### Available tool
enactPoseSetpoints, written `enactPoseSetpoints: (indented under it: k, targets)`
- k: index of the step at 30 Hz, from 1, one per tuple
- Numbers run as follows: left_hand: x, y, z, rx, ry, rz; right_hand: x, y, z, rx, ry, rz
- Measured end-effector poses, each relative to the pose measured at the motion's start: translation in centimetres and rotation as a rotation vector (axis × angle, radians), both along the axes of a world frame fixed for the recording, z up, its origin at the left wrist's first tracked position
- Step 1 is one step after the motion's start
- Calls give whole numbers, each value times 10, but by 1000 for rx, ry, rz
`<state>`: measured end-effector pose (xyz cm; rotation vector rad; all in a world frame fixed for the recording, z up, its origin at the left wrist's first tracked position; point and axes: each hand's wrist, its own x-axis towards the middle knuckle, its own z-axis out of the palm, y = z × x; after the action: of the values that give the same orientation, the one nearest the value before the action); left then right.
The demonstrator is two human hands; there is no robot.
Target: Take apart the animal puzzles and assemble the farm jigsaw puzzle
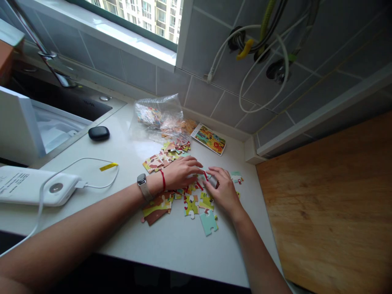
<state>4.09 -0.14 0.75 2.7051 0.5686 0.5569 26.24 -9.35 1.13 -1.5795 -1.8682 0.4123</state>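
Note:
My left hand (181,172) reaches over a pile of jigsaw puzzle pieces (154,162), its fingers stretched out and nothing seen in them. Its fingertips come close to my right hand (226,192). Between the thumb and fingers of the right hand is a puzzle piece (213,181) with a grey face, tilted up from the counter. Below the hands lie a yellow-green piece with a sheep (191,205) and a pale teal piece (209,223). A larger brown and green piece (157,208) rests under my left wrist. Pieces beneath my left palm are partly hidden.
Behind the pile are a clear plastic bag (159,116) of more pieces and a picture card (210,139). Another piece (237,177) lies right of my hand. A black case (99,133), a white power bank (36,185) with cable, and a sink (118,107) are left.

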Motion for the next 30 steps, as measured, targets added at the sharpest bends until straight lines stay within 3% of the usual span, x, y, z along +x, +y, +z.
enactPoseSetpoints:
  k: [2, 4, 10, 16, 30]
  targets:
    - [2, -3, -1, -19, 12, -92, 1, 0, -1, -11, -56, 0]
    - [5, -8, -1, -17, 35, -85, 1, 1, -3, -15, -82, 20]
    - [7, -15, 4, 37, 99, 108, 5, 2, -5, -23, -116, 110]
    - [1, -7, 2, 98, 129, 367, 5, 2, -11, -33, -127, 75]
    - [4, -7, -9, 146, 102, 378, 10, 6, -12, -51, -29, 91]
